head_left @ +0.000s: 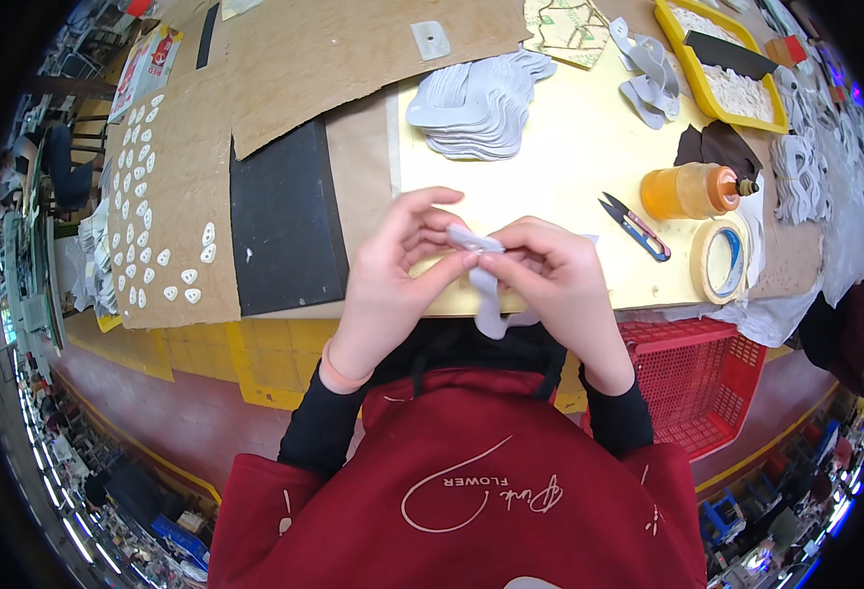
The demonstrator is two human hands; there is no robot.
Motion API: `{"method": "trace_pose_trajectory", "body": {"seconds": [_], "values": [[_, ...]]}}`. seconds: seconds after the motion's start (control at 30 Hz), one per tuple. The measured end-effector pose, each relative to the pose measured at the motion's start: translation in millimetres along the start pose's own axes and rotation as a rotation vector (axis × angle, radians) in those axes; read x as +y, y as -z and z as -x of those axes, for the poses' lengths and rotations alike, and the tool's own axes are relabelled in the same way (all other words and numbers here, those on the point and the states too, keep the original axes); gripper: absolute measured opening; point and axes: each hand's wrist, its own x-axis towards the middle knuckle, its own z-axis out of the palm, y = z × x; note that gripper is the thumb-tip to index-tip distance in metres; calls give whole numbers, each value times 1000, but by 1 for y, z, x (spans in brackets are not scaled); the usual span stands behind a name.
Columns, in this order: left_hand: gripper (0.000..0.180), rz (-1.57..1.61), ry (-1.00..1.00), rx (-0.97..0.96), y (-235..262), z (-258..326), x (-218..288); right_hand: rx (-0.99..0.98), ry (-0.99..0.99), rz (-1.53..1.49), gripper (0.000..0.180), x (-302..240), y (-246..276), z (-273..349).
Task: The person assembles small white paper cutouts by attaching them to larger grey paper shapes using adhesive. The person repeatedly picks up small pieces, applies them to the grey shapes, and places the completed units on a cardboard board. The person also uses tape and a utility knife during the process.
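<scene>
At the far left a brown cardboard sheet (172, 211) carries rows of small white teardrop pieces (142, 211), and above it lies a red-and-white printed packet (152, 64) at the bench's (569, 147) upper corner (its print is left unread). Next comes a black mat (285, 226).

Over the bench's near edge the left hand (388, 280) and right hand (555, 285) are close together, fingertips of both pinched on a pale grey strip (486, 285) whose tail hangs down between them. The strip looks thin and limp; uneven pulling could crease or tear it, or it could slip off the edge into the lap.

Behind lies a pile of grey cut shapes (481, 103), and a little square white tag (430, 41) sits on the cardboard above. To the right are small snips (633, 224) (blades towards the hands, a risk for a careless reach), an orange glue bottle (692, 189) lying on its side that may drip, a roll of tape (722, 260), a yellow tray (722, 69) and a red basket (707, 378).
</scene>
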Motion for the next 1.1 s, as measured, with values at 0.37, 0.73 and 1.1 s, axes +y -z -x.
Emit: {"method": "trace_pose_trajectory", "body": {"seconds": [0.37,0.73,1.1], "values": [[10,128,91,-151,-10,-1,23,144,4,-336,10,-25,-3,27],[2,-82,-64,-145,-16,2,27,150,86,-144,5,-31,-6,34],[2,24,-5,-146,-19,3,28,140,68,-215,4,-33,-1,37]]}}
